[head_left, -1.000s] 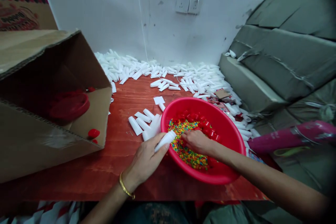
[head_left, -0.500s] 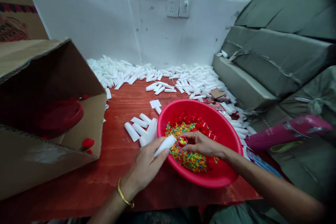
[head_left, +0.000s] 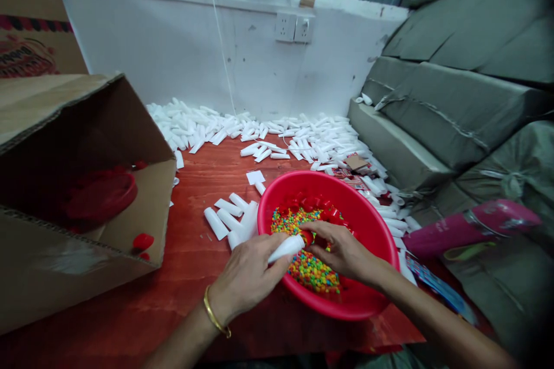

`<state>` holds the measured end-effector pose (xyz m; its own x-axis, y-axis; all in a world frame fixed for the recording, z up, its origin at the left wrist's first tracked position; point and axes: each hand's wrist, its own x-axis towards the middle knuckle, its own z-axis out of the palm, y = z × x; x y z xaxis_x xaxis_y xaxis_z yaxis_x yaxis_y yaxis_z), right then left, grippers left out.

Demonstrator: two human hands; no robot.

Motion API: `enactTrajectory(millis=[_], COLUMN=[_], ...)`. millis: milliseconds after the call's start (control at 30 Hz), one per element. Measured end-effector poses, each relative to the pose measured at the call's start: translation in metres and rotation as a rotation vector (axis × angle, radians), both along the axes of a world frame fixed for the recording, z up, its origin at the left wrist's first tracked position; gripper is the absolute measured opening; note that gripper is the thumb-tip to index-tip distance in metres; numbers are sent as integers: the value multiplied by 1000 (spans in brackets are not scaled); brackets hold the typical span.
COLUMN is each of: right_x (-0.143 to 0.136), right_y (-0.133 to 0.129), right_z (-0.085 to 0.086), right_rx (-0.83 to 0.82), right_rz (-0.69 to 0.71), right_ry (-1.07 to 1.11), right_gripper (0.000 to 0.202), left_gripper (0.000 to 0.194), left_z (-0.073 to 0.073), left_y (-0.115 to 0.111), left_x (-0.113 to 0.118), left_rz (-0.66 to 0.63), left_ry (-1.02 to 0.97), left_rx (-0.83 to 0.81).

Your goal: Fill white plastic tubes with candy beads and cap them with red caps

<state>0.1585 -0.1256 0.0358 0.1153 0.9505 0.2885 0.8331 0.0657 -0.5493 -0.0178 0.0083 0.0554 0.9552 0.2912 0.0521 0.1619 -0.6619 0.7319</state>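
My left hand (head_left: 255, 271) is closed around a white plastic tube (head_left: 286, 248), its neck pointing right over the basin's near-left rim. Between the fingertips of my right hand (head_left: 340, 248) is a small red cap (head_left: 307, 237), right at the mouth of the tube; whether it is seated there I cannot tell. Beneath both hands, the red basin (head_left: 381, 230) holds many small multicoloured candies (head_left: 314, 277) and several loose red caps (head_left: 333, 213). Several more white tubes (head_left: 216, 223) lie just left of the basin.
An open cardboard box (head_left: 149, 207) on the left contains red pieces. White tubes (head_left: 190, 121) are heaped along the wall. Wrapped grey bundles (head_left: 467, 104) are stacked at the right, with a magenta umbrella-like object (head_left: 467, 228) in front. Cards (head_left: 357, 162) lie among the tubes.
The tube and the candy-filled red cap, apart before, have come together mouth to mouth. My left hand has moved right, and the tube lies flatter.
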Motion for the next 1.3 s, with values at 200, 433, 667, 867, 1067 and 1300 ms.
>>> enactTrajectory(millis=[200, 433, 667, 867, 1067, 1300], right_x=[4, 7, -3, -15, -30, -45], right_y=[-4, -7, 6, -1, -16, -8], right_z=[4, 18, 10, 21, 16, -5], right_rx=[27, -165, -400, -318, -286, -497], right_rz=[97, 188, 23, -44, 25, -329], right_ry=[-101, -224, 190, 289, 170, 405], right_gripper=[34, 32, 48, 47, 45, 65], left_gripper=[24, 24, 30, 30, 23, 28], left_z=[-5, -6, -9, -22, -29, -29], left_y=[7, 7, 2, -8, -21, -24], left_x=[2, 7, 8, 5, -9, -12], left_rz=[-70, -154, -160, -118, -137, -101], left_ry=[-27, 2, -50, -51, 11, -77], left_rx=[-152, -39, 235, -280, -294, 318])
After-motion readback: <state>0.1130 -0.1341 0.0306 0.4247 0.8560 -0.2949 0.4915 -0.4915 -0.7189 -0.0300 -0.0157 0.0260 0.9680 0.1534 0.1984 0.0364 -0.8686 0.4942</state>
